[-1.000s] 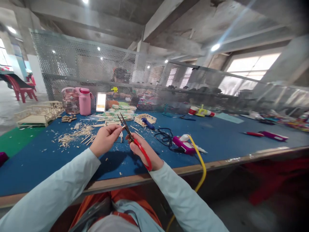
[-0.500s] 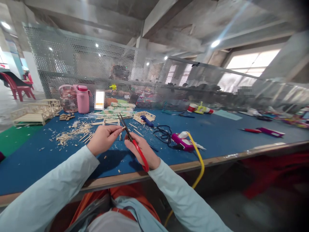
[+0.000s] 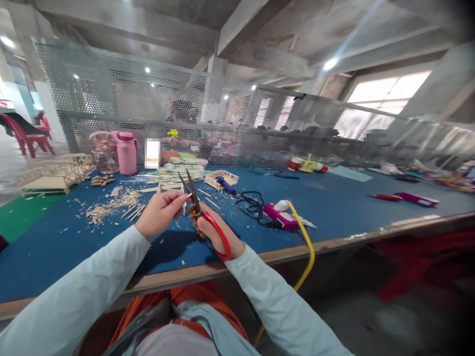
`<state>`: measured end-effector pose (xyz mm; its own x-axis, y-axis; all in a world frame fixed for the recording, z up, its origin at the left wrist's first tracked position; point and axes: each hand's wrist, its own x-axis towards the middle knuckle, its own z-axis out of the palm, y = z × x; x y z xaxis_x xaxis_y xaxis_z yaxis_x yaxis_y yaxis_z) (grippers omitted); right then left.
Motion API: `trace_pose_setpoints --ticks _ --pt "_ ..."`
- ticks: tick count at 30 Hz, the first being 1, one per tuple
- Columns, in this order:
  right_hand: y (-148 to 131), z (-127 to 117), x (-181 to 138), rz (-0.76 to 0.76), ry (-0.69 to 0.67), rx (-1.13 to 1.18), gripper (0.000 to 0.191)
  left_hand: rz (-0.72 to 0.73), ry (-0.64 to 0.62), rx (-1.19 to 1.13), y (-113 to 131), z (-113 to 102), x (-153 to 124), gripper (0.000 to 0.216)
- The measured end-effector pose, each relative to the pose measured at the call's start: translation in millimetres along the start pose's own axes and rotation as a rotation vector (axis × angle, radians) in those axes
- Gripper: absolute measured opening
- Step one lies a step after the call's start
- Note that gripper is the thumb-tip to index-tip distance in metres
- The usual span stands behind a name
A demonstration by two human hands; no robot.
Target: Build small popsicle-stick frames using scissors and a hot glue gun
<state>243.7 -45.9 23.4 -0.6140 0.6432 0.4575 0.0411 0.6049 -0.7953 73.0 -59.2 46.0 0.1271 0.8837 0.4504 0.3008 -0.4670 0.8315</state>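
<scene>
My right hand (image 3: pixel 212 231) grips red-handled scissors (image 3: pixel 221 236), their dark blades parted and pointing up and away from me. Between the thumb and fingertips of my left hand (image 3: pixel 160 211) is a short wooden stick (image 3: pixel 189 196), pinched so that its end reaches the blades. Whether the blades touch the stick I cannot tell. Both hands are held above the blue tabletop (image 3: pixel 267 252), near its front edge. Behind them stands a small wooden stick frame (image 3: pixel 170 187), partly hidden by my left hand. Loose sticks (image 3: pixel 133 211) and a heap of wood scraps (image 3: pixel 100 211) lie to the left.
At the back are a pink bottle (image 3: pixel 127 157), a clear jug (image 3: pixel 105 154) and bundled sticks (image 3: pixel 185 168). A blue glue gun (image 3: pixel 225 185) with a black cord lies right of centre, near a purple-and-white tool (image 3: pixel 281 217) and yellow cable (image 3: pixel 307 240). Wooden models (image 3: pixel 52 178) stand far left.
The scissor blades have spread wider apart, and the fingers of my right hand have opened with the handles. My left hand holds the stick in nearly the same place.
</scene>
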Motion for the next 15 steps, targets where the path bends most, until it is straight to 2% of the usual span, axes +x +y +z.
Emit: trace_pose_setpoints --ticks 7,15 --pt "2.7 -1.3 -3.8 0.000 -0.055 0.044 0.054 -0.018 -0.025 -0.024 -0.7 0.3 -1.4 0.037" --pt "-1.3 -1.3 -6.1 0.005 -0.027 0.006 0.059 0.030 -0.038 0.067 3.2 -2.7 -2.2 0.037"
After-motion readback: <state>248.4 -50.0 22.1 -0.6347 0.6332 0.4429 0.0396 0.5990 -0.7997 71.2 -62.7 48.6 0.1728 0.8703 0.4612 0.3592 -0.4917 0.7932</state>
